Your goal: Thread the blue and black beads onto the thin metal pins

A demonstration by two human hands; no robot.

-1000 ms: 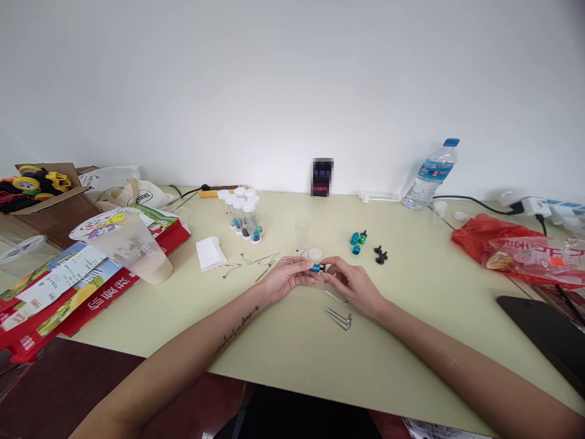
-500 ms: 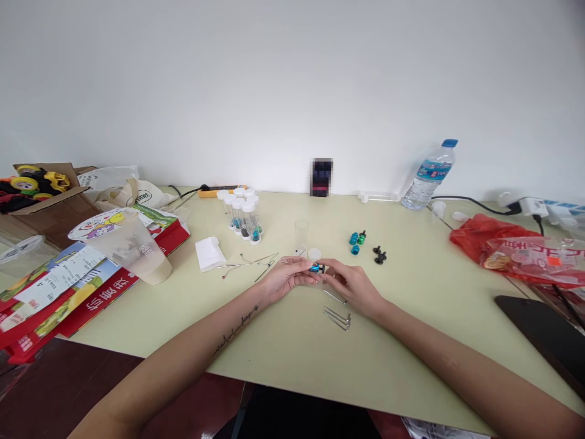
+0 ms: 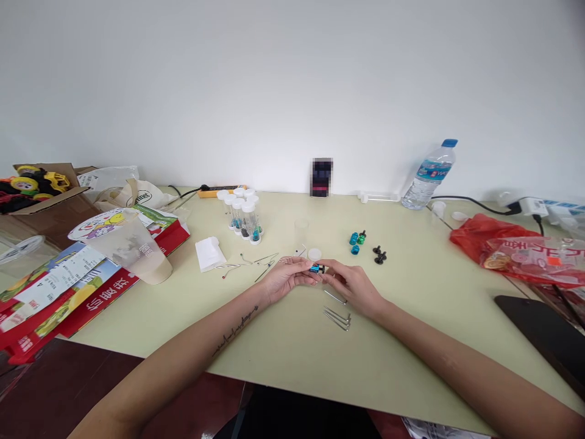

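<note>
Between my two hands is a small blue metallic part with a black end (image 3: 315, 268), held level above the table. My left hand (image 3: 290, 277) pinches its blue side between thumb and fingers. On the black end, the fingers of my right hand (image 3: 350, 283) are closed. Much of the part is hidden by my fingertips. Just beyond my hands stand a clear open tube (image 3: 301, 231) and a round white cap (image 3: 314, 254). Several bent metal L-shaped keys (image 3: 337, 318) lie near my right hand. Thin metal rods (image 3: 266, 262) are spread to the left of my left hand.
Capped clear tubes (image 3: 249, 222) cluster at back left, beside a folded white paper (image 3: 210, 253). Blue and green parts (image 3: 355, 241) and black parts (image 3: 379, 255) lie right of centre. A water bottle (image 3: 429, 174), a red bag (image 3: 498, 241) and a drink cup (image 3: 137, 250) stand farther out.
Almost nothing differs. Both hands keep their hold on the blue and black part in the same place.
</note>
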